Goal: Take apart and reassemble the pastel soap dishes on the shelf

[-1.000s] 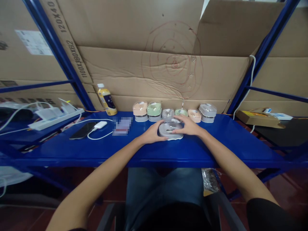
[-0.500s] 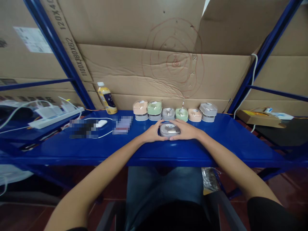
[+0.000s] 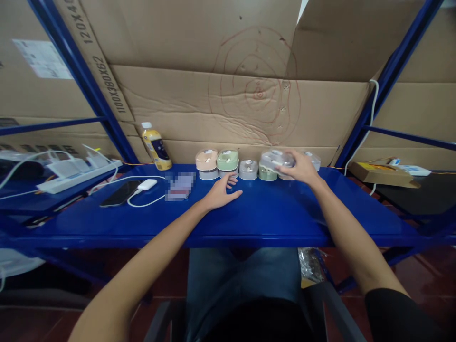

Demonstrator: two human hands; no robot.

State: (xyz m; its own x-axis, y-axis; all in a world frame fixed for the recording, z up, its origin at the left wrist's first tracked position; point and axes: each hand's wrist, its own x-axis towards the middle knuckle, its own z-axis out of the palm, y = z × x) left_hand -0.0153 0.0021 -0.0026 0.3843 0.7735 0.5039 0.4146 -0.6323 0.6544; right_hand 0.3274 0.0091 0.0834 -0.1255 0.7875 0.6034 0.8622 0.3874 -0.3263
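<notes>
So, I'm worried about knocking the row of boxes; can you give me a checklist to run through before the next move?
1. Right hand has hold of the grey box: ok, gripped at its right side.
2. Left hand free: ok, open and holding nothing.
3. Grey box clear of the green box: cannot tell, they overlap in this view.
4. Peach box in plain sight: not ok, mostly hidden.
5. Left hand clear of the green-topped stack: cannot tell, its fingers overlap the base.
6. Bottle away from both hands: ok, far left.
</notes>
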